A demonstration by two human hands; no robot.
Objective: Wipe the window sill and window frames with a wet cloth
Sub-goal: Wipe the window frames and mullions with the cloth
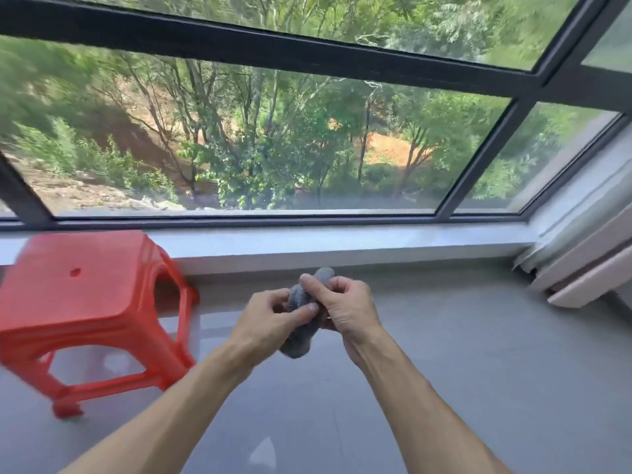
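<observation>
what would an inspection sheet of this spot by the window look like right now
surface: pale sill runs under the glass, bare where it shows; its left end is hidden behind the stool.
job's things: grey cloth bunched up, held in the air in front of the sill, not touching it; dark frame with bars across and upright.
clutter: red stool stands on the floor at the left, in front of the sill.
grippers: left hand and right hand both grip the cloth.
cables: nothing seen.
surroundings: grey floor; white unit at the right wall; trees and a bare slope outside.
</observation>
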